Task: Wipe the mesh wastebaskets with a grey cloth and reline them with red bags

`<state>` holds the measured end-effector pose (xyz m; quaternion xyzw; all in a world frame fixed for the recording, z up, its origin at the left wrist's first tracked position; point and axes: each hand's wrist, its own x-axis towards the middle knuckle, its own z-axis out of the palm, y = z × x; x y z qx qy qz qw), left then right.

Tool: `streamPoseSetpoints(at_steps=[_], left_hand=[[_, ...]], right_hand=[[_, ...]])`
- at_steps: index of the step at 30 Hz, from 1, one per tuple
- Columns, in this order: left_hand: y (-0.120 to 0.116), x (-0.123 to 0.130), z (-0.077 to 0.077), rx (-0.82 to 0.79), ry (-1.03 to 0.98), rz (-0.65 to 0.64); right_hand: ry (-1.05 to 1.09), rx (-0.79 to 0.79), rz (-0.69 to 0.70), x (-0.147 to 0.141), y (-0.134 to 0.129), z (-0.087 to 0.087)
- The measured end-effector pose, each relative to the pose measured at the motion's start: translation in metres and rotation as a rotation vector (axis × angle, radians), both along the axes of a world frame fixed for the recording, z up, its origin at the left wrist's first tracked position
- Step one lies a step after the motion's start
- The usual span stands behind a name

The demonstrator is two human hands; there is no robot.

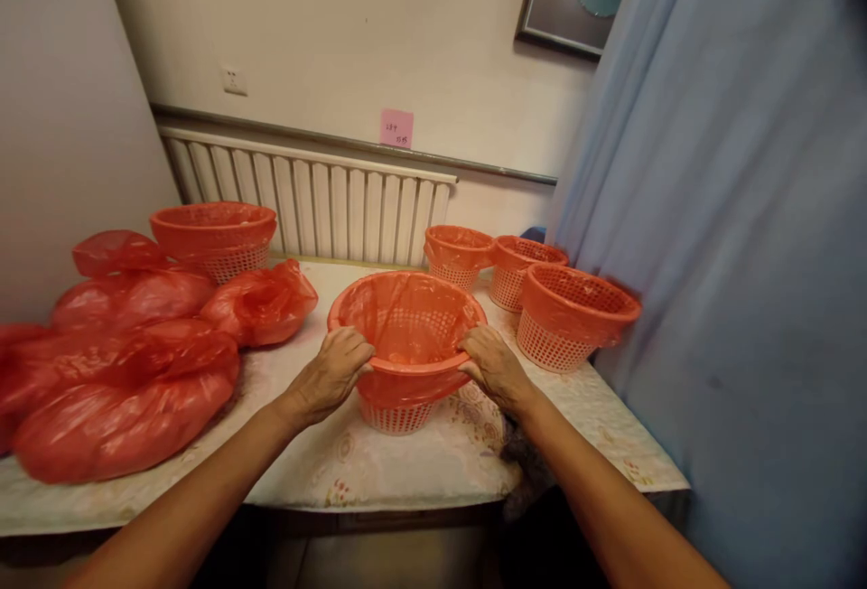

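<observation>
In the middle of the table stands a plastic basket (399, 416) with a lattice wall, lined with a red plastic bag (413, 383) that is folded over its rim. My left hand (337, 370) grips the rim at the left, fingers wrapped over the bag's edge. On the right side of the same rim, my right hand (498, 365) is closed the same way. Inside, the bag lies against the basket's wall, with the lattice showing through.
Several tied red bags (128, 399) fill the table's left side, beside another lined basket (217, 232). Three lined baskets (569, 318) stand at the right, near a blue curtain (731, 237). A radiator (318, 196) runs behind the flowered tablecloth (406, 485).
</observation>
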<state>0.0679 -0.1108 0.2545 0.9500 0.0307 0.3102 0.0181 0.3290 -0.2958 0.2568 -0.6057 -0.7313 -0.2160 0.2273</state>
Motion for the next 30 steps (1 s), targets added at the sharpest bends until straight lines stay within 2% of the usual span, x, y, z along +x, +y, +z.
streamPoseSetpoints(at_steps=[2,5,8,10,12,16,18,20,23,26,28,30], left_hand=[[-0.008,0.001,0.005,-0.014,0.003,0.006],[-0.034,0.012,0.007,0.009,-0.034,0.03],[-0.054,0.024,0.0,0.037,0.007,0.048],[-0.053,0.027,-0.006,0.075,0.001,0.087],[-0.041,0.025,-0.01,0.107,-0.006,0.09],[-0.01,0.01,-0.006,0.052,0.024,0.025],[-0.004,0.005,0.001,-0.017,0.045,-0.004],[-0.008,0.004,0.008,-0.062,0.054,-0.014],[-0.029,0.012,0.011,-0.054,0.03,-0.008],[-0.049,0.025,0.006,-0.005,0.028,-0.01],[-0.053,0.031,0.0,0.037,0.022,0.027],[-0.048,0.032,-0.004,0.077,0.012,0.063]], right_hand=[[0.008,0.022,-0.031,-0.004,-0.001,-0.005],[-0.024,0.06,-0.149,-0.035,0.003,-0.01],[-0.07,0.062,-0.239,-0.072,0.01,-0.011],[-0.099,0.036,-0.213,-0.082,0.012,-0.008],[-0.109,0.003,-0.153,-0.076,0.01,-0.003],[-0.046,-0.015,-0.055,-0.032,-0.001,0.003],[0.003,0.003,-0.027,-0.014,-0.006,0.002],[0.027,0.027,-0.041,-0.01,-0.009,-0.002],[0.001,0.049,-0.149,-0.031,-0.006,-0.009],[-0.029,0.053,-0.261,-0.066,0.001,-0.011],[-0.04,0.042,-0.262,-0.082,0.005,-0.008],[-0.047,0.006,-0.204,-0.085,0.005,-0.003]])
